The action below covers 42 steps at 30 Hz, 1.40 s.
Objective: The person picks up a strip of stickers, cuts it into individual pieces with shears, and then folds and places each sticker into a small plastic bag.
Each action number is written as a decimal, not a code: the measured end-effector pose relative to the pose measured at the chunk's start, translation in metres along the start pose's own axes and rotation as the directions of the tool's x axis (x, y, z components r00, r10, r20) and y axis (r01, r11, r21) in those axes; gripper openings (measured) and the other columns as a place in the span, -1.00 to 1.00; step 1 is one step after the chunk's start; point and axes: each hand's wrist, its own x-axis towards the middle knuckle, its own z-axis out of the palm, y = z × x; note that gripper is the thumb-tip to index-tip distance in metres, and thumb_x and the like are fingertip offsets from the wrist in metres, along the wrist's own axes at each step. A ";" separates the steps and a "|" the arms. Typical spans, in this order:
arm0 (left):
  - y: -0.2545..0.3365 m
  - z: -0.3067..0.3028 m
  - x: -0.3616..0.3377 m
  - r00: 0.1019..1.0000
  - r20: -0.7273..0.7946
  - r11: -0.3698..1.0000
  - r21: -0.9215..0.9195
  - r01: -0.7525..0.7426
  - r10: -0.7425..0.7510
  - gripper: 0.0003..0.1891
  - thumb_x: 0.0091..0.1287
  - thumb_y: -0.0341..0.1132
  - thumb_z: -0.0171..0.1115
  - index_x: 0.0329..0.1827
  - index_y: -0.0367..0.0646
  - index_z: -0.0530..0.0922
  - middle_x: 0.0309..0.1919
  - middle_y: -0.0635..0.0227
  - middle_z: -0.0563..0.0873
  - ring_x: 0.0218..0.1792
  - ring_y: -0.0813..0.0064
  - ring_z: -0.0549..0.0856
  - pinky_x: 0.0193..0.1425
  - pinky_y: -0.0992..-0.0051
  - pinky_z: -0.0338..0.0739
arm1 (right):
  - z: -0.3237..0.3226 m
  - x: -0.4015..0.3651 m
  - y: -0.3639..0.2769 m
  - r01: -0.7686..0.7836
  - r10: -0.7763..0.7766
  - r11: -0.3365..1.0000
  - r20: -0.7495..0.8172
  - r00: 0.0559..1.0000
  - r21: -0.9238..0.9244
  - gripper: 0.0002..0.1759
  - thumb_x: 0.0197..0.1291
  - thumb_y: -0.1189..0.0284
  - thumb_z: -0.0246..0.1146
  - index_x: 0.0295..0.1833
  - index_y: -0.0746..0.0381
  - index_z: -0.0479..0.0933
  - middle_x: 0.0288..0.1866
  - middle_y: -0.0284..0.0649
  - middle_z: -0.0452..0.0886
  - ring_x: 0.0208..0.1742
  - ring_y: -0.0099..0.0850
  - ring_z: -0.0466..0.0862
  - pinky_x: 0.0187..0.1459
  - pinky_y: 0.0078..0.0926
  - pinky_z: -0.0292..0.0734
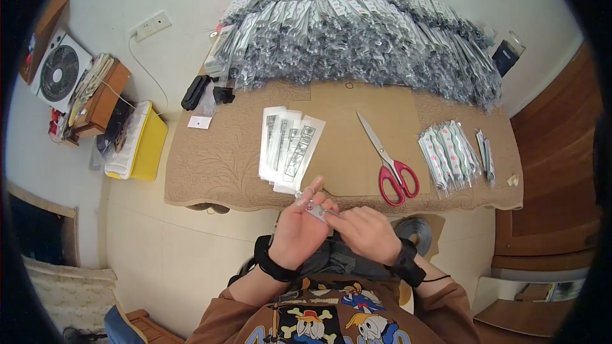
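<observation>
Just in front of the table edge, my left hand (299, 232) is turned palm up, its fingers closed around a small white strip with red paw-like prints (315, 210). From the right, my right hand (370, 234) is closed, thumb and fingers pinching near the strip's end. Beyond my hands lie several clear sleeves with black-and-white printed labels (296, 150), loosely fanned out. Large scissors (391, 169) with red handles rest to their right, blades partly apart and pointing away. Farther right is a bunch of wrapped strips (449, 156) with red prints and green wavy lines.
A long heap of similar wrapped strips (357, 32) runs along the table's back. A cardboard sheet (341, 127) covers the middle of the brown quilted tablecloth (210, 159). A black case (195, 92) sits at left. Below stand a yellow bin (150, 146) and a grey roll (415, 232).
</observation>
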 end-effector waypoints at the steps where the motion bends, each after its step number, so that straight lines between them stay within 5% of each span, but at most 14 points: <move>1: -0.001 0.013 -0.002 0.999 -0.041 0.999 0.047 0.006 -0.004 -0.62 0.31 -0.31 0.02 0.17 -0.19 0.32 -0.13 0.30 0.50 0.00 0.33 0.46 0.16 0.32 0.28 | -0.002 -0.003 0.006 0.008 -0.007 0.999 -0.029 1.000 0.035 -0.68 0.01 0.58 0.19 -0.04 0.27 0.47 -0.45 -0.17 0.52 -0.47 -0.36 0.54 -0.42 -0.51 0.44; 3: 0.003 0.021 0.002 0.997 -0.079 0.996 0.093 0.011 -0.003 -0.61 0.29 -0.33 0.04 0.18 -0.21 0.33 -0.05 0.28 0.51 0.06 0.32 0.46 0.22 0.29 0.24 | -0.007 -0.007 0.010 0.020 -0.016 0.997 -0.056 0.998 0.069 -0.70 0.04 0.57 0.18 -0.05 0.30 0.47 -0.44 -0.16 0.53 -0.46 -0.38 0.54 -0.41 -0.53 0.44; 4: 0.011 0.022 0.005 0.983 -0.012 0.837 0.525 -0.151 0.186 -0.64 0.26 -0.34 0.08 0.12 -0.19 0.39 0.00 0.27 0.48 0.11 0.28 0.41 0.25 0.28 0.21 | -0.011 -0.009 0.009 -0.122 0.151 0.972 -0.140 0.979 0.201 -0.73 0.08 0.57 0.15 -0.05 0.32 0.47 -0.43 -0.17 0.54 -0.45 -0.42 0.54 -0.39 -0.54 0.45; 6: 0.030 0.022 0.012 0.875 0.312 0.007 0.941 -0.338 0.370 -0.69 0.20 -0.35 0.15 0.02 -0.13 0.50 0.09 0.26 0.43 0.21 0.21 0.32 0.31 0.25 0.13 | -0.015 -0.015 0.004 -0.340 0.490 0.808 -0.228 0.841 0.480 -0.77 0.16 0.55 0.10 -0.06 0.35 0.46 -0.41 -0.18 0.57 -0.42 -0.49 0.55 -0.35 -0.56 0.45; 7: 0.040 0.019 0.016 0.875 0.312 0.004 0.941 -0.337 0.370 -0.69 0.20 -0.35 0.15 0.02 -0.13 0.50 0.09 0.26 0.43 0.21 0.21 0.32 0.31 0.25 0.13 | -0.015 -0.019 0.002 -0.339 0.490 0.807 -0.228 0.842 0.483 -0.77 0.16 0.55 0.10 -0.06 0.35 0.46 -0.41 -0.18 0.57 -0.42 -0.49 0.55 -0.35 -0.56 0.45; 9: 0.058 0.007 0.028 0.742 0.573 -0.893 0.445 0.073 0.347 -0.76 0.12 -0.39 0.21 -0.13 -0.11 0.61 0.18 0.24 0.39 0.30 0.14 0.21 0.34 0.16 0.05 | -0.015 -0.025 -0.002 -0.377 0.697 0.525 -0.131 0.705 0.763 -0.79 0.21 0.54 0.07 -0.06 0.38 0.45 -0.38 -0.17 0.59 -0.36 -0.50 0.56 -0.29 -0.58 0.46; 10: 0.060 0.002 0.030 0.742 0.575 -0.895 0.441 0.072 0.343 -0.76 0.12 -0.39 0.21 -0.13 -0.11 0.61 0.18 0.24 0.39 0.30 0.14 0.21 0.34 0.16 0.05 | -0.014 -0.028 -0.004 -0.362 0.775 0.351 -0.051 0.630 0.863 -0.79 0.23 0.53 0.05 -0.06 0.39 0.45 -0.37 -0.16 0.60 -0.33 -0.50 0.57 -0.26 -0.58 0.46; 17: 0.029 0.004 0.024 0.617 0.704 -0.840 0.528 -0.124 0.351 -0.77 0.03 -0.42 0.27 -0.21 -0.10 0.63 0.03 0.23 0.52 0.13 0.10 0.39 0.14 0.15 0.28 | -0.008 -0.025 -0.014 -0.244 0.792 0.225 -0.031 0.610 0.943 -0.81 0.23 0.53 0.04 -0.09 0.37 0.45 -0.29 -0.11 0.60 -0.23 -0.42 0.59 -0.16 -0.52 0.47; 23: -0.022 0.015 -0.013 0.794 0.601 -0.634 0.650 -0.419 0.091 -0.80 0.11 -0.44 0.23 -0.17 -0.19 0.61 -0.12 0.26 0.61 -0.20 0.44 0.61 -0.09 0.49 0.44 | -0.002 -0.009 -0.009 -0.152 0.846 0.166 -0.061 0.529 0.974 -0.81 0.24 0.51 0.04 -0.10 0.36 0.45 -0.24 -0.11 0.60 -0.19 -0.41 0.58 -0.11 -0.46 0.46; 26: -0.033 0.014 -0.026 0.985 -0.042 0.431 0.902 -0.034 0.167 -0.72 0.15 -0.51 0.21 -0.04 -0.25 0.54 -0.12 0.25 0.63 -0.23 0.45 0.62 -0.04 0.49 0.47 | -0.018 -0.009 -0.001 -0.334 0.696 0.447 -0.088 0.713 0.830 -0.81 0.23 0.50 0.06 -0.09 0.37 0.45 -0.27 -0.12 0.60 -0.22 -0.40 0.59 -0.12 -0.45 0.47; 30: -0.016 0.006 -0.031 0.962 -0.199 0.443 0.857 0.263 -0.186 -0.76 0.25 -0.42 0.15 -0.04 -0.30 0.51 -0.13 0.19 0.62 -0.19 0.49 0.62 -0.02 0.49 0.48 | -0.040 -0.003 -0.001 -0.344 0.217 0.516 0.269 0.938 0.785 -0.81 0.22 0.50 0.07 -0.11 0.35 0.45 -0.30 -0.12 0.61 -0.28 -0.44 0.60 -0.21 -0.53 0.49; 35: 0.009 -0.005 -0.007 0.999 -0.043 0.641 0.766 0.050 -0.028 -0.70 0.32 -0.31 0.07 0.03 -0.30 0.44 -0.16 0.23 0.63 -0.17 0.52 0.61 0.06 0.51 0.44 | -0.022 -0.019 -0.014 -0.238 0.555 0.571 -0.156 0.817 0.785 -0.80 0.23 0.47 0.05 -0.08 0.35 0.44 -0.37 -0.14 0.60 -0.38 -0.51 0.59 -0.36 -0.67 0.46; 38: 0.015 0.000 -0.002 0.933 -0.192 0.811 0.566 -0.148 0.305 -0.71 0.32 -0.22 0.05 -0.05 -0.26 0.46 -0.18 0.24 0.62 -0.11 0.41 0.61 0.04 0.45 0.48 | -0.014 -0.038 -0.021 -0.274 0.745 -0.202 0.329 0.580 0.940 -0.77 0.25 0.45 0.04 -0.05 0.34 0.41 -0.41 -0.16 0.58 -0.45 -0.56 0.55 -0.44 -0.75 0.41; 42: 0.010 0.010 0.001 0.926 -0.229 0.886 0.427 -0.182 0.301 -0.76 0.31 -0.24 0.07 -0.11 -0.23 0.47 -0.16 0.27 0.61 -0.06 0.41 0.58 0.09 0.42 0.46 | 0.000 -0.046 -0.033 -0.281 0.722 -0.374 0.468 0.509 0.884 -0.75 0.26 0.43 0.03 -0.02 0.35 0.39 -0.42 -0.17 0.56 -0.50 -0.56 0.52 -0.44 -0.73 0.40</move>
